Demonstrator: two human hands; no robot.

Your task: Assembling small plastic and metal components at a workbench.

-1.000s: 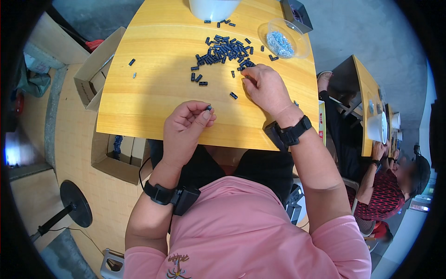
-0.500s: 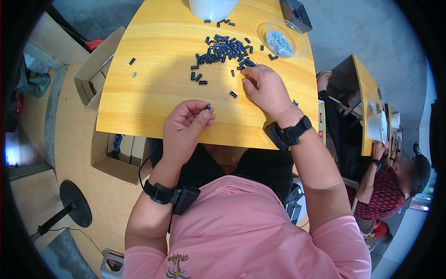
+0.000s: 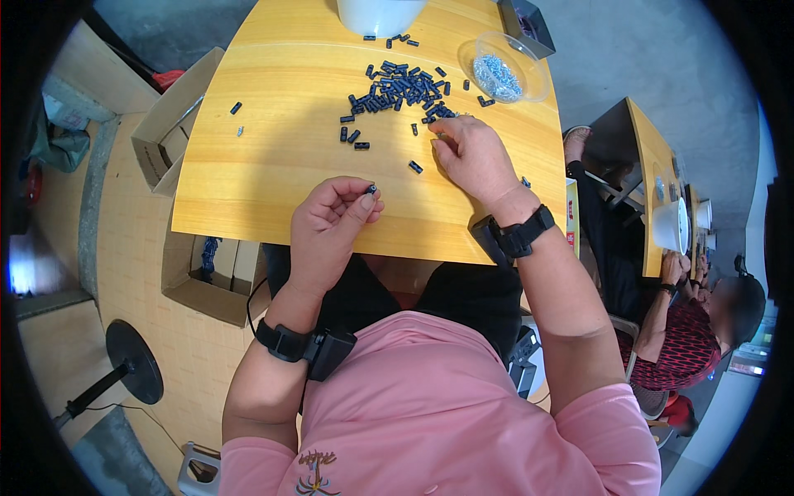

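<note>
My left hand is closed in a pinch on a small black cylindrical part, whose end faces up between thumb and forefinger. To its right, my right hand is lowered to the tabletop beside a pile of similar black parts. Its thumb and fingers are drawn together at the pile's near right edge; whatever may be between the tips is too small to make out. A single black part lies between the two hands. Just beyond it is a small screw-like piece.
A clear round tub of small silvery screws stands at the far right of the wooden table. A white bucket is at the far edge. Cardboard boxes flank the table's left side. Another person sits at a table on the right.
Almost nothing differs. Both hands stay where they were, with the left still pinching the black part.
</note>
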